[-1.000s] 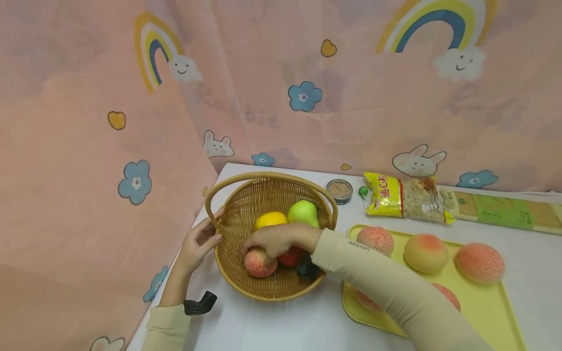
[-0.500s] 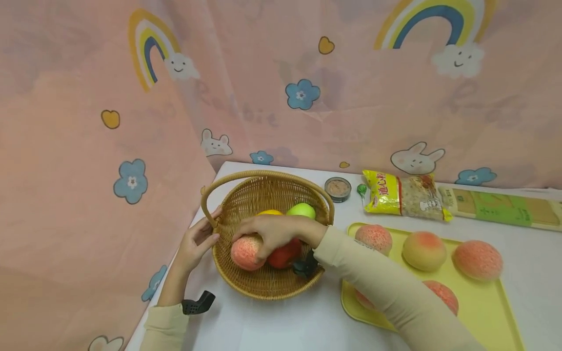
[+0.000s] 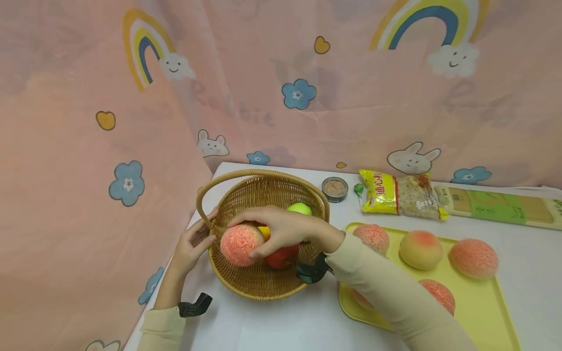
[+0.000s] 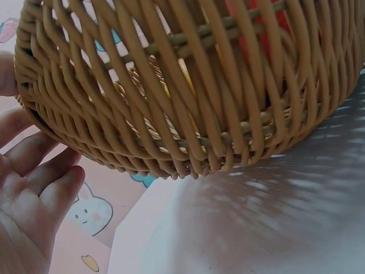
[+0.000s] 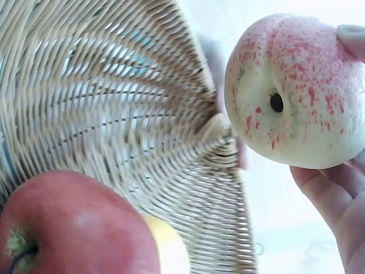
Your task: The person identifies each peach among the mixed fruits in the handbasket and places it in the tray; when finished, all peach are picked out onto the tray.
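In the head view a wicker basket (image 3: 246, 287) with an arched handle stands on the white table. My left hand (image 3: 190, 251) grips its left rim near the handle's base; in the left wrist view the fingers (image 4: 48, 182) lie against the outer weave. Over the basket's left part my right hand (image 3: 281, 229) holds a speckled pink peach (image 3: 240, 245) between thumb and fingers. The right wrist view shows the peach (image 5: 302, 97) clear of the weave, its dark stem hole visible. Inside the basket lie a red apple (image 5: 80, 228), a green fruit (image 3: 300, 208) and a partly hidden yellow fruit (image 3: 265, 232).
Right of the basket, a yellow tray (image 3: 474, 302) bears several peaches (image 3: 473, 258), one partly behind my right sleeve. Along the back are a round tin (image 3: 334, 188), a green lollipop (image 3: 359, 189), a yellow food bag (image 3: 399, 195) and a flat green-labelled pack (image 3: 500, 205).
My right hand has lifted the peach from inside the basket, up and to the left. The left hand keeps its grip on the rim.
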Demonstrator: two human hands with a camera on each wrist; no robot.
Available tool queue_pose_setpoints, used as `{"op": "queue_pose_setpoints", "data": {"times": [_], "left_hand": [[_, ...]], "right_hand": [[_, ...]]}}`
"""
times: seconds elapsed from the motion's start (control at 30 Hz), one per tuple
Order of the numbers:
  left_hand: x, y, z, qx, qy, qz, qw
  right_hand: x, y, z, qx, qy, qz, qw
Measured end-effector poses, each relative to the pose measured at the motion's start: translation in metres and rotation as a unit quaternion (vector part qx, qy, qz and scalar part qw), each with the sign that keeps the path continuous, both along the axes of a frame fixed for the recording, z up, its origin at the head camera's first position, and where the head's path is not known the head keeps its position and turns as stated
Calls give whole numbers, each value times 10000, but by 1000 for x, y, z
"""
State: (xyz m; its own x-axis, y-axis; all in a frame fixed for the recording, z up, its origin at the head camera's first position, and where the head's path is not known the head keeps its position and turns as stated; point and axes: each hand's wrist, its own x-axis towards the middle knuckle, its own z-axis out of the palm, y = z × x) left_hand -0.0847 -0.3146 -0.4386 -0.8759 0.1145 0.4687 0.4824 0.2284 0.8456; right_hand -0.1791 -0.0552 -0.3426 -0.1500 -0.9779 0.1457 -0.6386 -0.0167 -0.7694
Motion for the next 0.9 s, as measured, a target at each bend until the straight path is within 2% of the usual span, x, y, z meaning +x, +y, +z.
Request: {"op": "queue_pose_setpoints", "data": {"times": [0.17,0.37,0.5,0.6,0.7,0.9], "left_hand": [[-1,1,0,5,-17,-7,10000],[-1,1,1,-18,-98,5,10000],[0,2,1,-72,-124,39,9999],[1,2,1,-30,-95,38,9999],[2,2,1,87,-92,-12,9999],[4,1,2,17,-215,11,9998]], "right_hand": [[5,21,10,-353,152,-160,9991],[11,48,14,-850,335,-251,9955],[16,72,12,-1242,-13,-358,9916],[20,93,8,-1347,-532,-545,9880],[23,117,3,-1369,-793,-798,9842],[30,170,-12,-1520,-859,-1399,9747]]}}
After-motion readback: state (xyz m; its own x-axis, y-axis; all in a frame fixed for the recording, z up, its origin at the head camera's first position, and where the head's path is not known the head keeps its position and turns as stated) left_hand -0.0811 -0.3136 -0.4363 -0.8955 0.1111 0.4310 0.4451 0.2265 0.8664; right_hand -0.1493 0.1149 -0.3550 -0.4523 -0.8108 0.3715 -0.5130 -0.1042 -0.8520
